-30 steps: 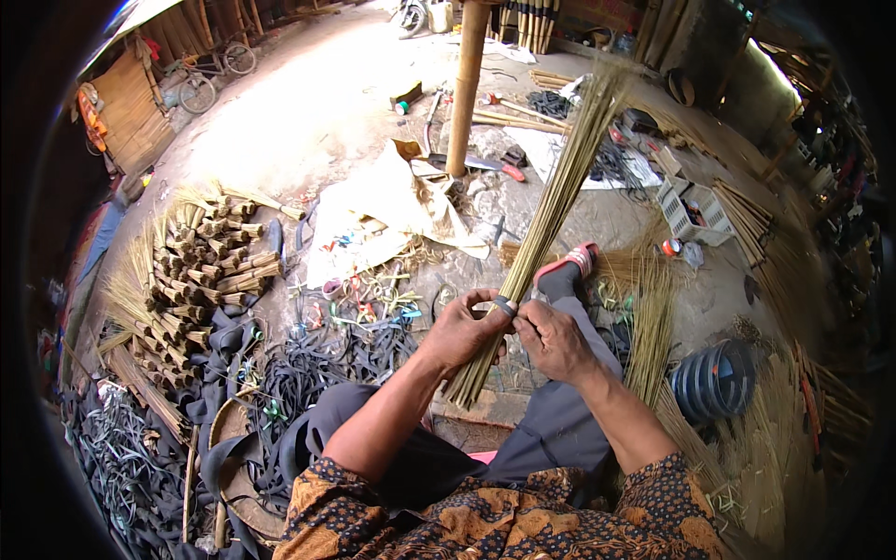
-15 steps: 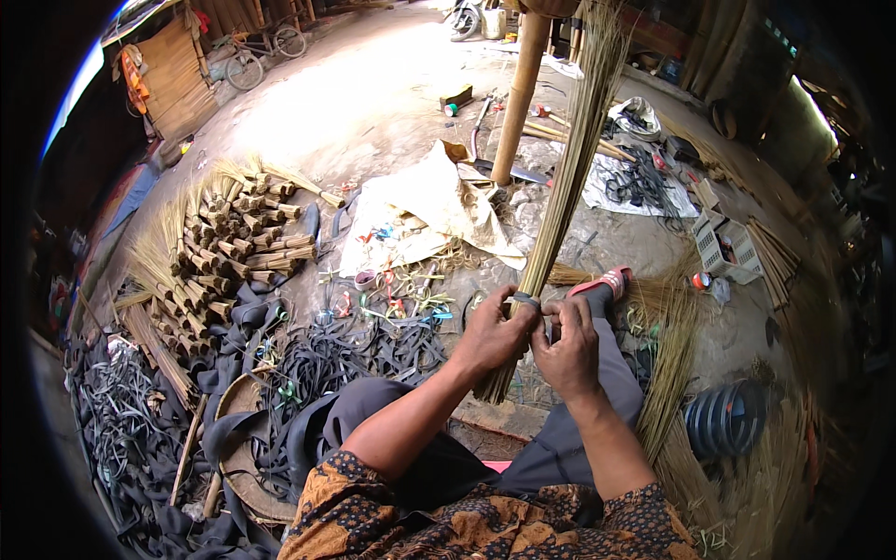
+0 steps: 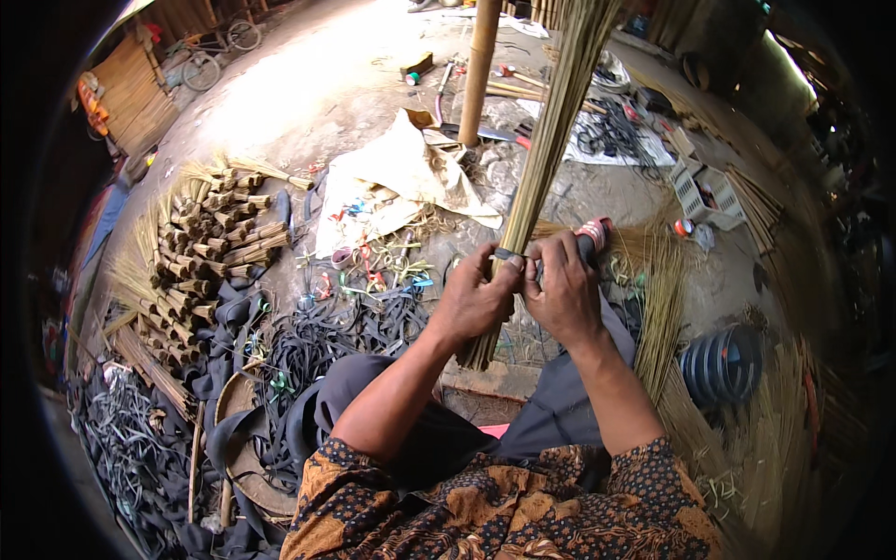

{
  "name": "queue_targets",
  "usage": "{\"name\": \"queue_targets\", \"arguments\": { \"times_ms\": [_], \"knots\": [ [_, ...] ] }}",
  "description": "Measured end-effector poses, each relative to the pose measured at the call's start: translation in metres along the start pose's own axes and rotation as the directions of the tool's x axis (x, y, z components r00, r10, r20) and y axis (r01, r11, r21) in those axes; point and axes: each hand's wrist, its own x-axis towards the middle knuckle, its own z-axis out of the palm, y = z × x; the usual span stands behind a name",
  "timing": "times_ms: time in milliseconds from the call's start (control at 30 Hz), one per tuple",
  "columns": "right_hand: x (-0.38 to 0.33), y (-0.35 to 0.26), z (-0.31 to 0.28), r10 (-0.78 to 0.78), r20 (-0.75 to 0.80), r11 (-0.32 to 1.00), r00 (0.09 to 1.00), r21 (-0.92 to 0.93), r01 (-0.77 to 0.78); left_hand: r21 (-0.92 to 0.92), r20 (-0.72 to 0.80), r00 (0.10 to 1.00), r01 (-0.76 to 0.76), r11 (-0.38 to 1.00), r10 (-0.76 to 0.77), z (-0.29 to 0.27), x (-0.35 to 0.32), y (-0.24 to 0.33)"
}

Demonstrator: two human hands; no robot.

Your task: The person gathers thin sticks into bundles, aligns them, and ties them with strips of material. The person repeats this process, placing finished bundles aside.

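Hands meet at the middle of the view, both closed around a long bundle of broom sticks that slants from near the person's lap up past the top edge. The left hand wraps the bundle from the left, its grip fully closed on the sticks just below a dark band that circles them. The right hand sits just beside it, touching it at the fingers, its grip pinched tight on the same bundle at the band. The lower cut ends of the sticks poke out under the left hand, above the grey trousers.

Behind the right hand lies a red-and-white roll or handle, partly hidden. A wooden post stands upright on the floor beyond the bundle, with a pale sack spread beside it. Left of the person lie a stack of short tied stick bundles and a heap of black rubber strips. A coiled dark spring-like ring rests at the right among loose straw.
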Motion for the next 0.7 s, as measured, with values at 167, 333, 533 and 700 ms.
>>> {"name": "queue_targets", "arguments": {
  "times_ms": [167, 333, 533, 700],
  "knots": [
    [-0.014, 0.012, -0.008, -0.058, 0.082, 0.981, 0.995, 0.189, 0.042, 0.012, 0.007, 0.985, -0.174, 0.985, 0.174, 0.001, -0.005, 0.001],
    [-0.053, -0.007, 0.006, 0.195, 0.479, 0.339, 0.856, 0.786, -0.517, 0.085, -0.046, 0.947, -0.313, 0.946, 0.318, 0.014, -0.001, 0.005],
    [-0.084, -0.031, 0.017, 0.359, 0.529, 0.624, 0.769, 0.477, -0.619, -0.236, -0.166, 0.983, -0.123, 0.964, 0.085, 0.014, 0.008, 0.027],
    [-0.099, -0.017, 0.004, -0.118, 0.830, -0.120, 0.545, 0.533, -0.838, -0.489, 0.221, 0.975, 0.084, 0.868, 0.031, 0.019, 0.004, 0.026]
  ]
}}
